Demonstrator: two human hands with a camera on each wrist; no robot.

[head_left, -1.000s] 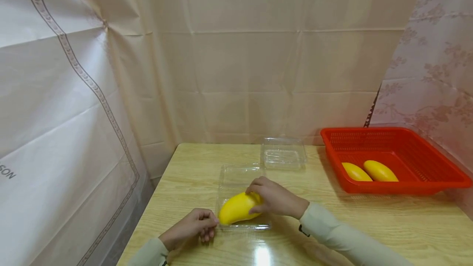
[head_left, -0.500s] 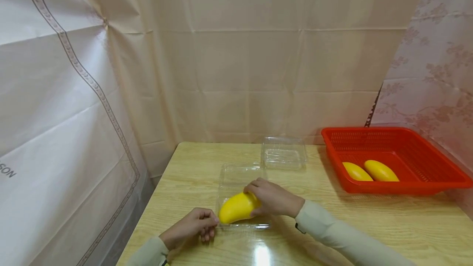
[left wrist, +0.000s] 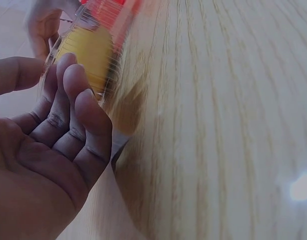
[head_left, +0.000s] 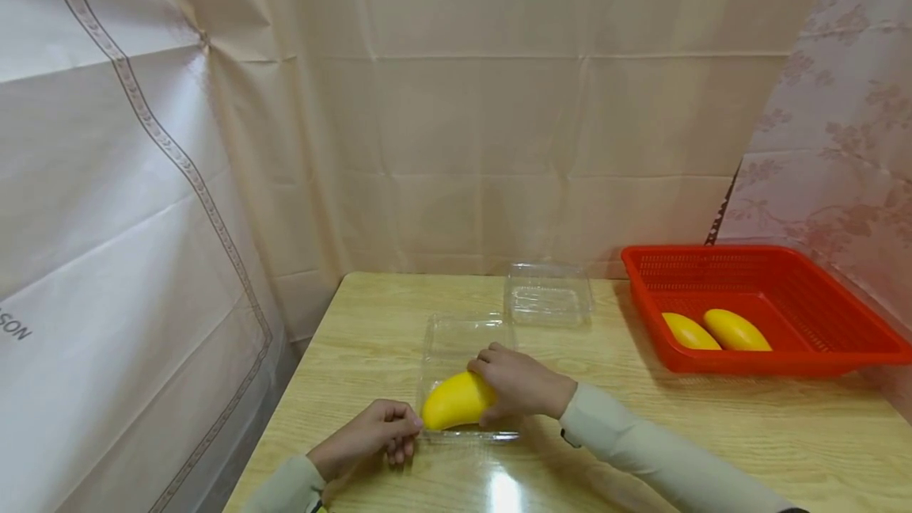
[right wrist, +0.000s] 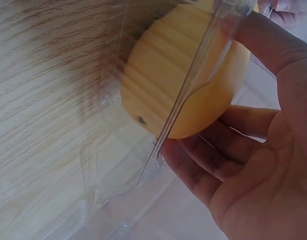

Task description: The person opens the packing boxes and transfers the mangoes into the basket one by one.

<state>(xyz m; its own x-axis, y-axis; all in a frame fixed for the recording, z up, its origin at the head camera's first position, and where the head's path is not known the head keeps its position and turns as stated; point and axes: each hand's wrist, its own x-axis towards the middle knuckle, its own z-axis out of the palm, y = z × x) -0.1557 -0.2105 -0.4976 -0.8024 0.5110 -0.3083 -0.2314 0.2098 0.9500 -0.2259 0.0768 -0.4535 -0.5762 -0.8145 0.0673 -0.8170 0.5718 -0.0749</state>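
Observation:
A yellow mango [head_left: 456, 402] lies in the near half of an unfolded clear plastic clamshell box [head_left: 466, 335] on the table. My right hand [head_left: 526, 382] grips the mango's right end, thumb on the near side and fingers over the far side. In the right wrist view, the box's clear wall [right wrist: 186, 95] crosses in front of the mango [right wrist: 148, 65], and a small green mark shows on its end. My left hand [head_left: 374, 432] pinches the box's near left corner between thumb and index finger. The left wrist view shows its other fingers [left wrist: 91, 107] curled loosely beside the box.
A second clear plastic box [head_left: 547, 295] stands behind, towards the table's back edge. On the right is a red plastic basket [head_left: 791, 362] with two yellow mangoes [head_left: 737, 331] inside. Cloth sheets [head_left: 456, 117] hang behind and beside the wooden table [head_left: 363, 339].
My right hand has shifted slightly left, and the mango with it, further into the box's near half. The left hand has stayed at the corner.

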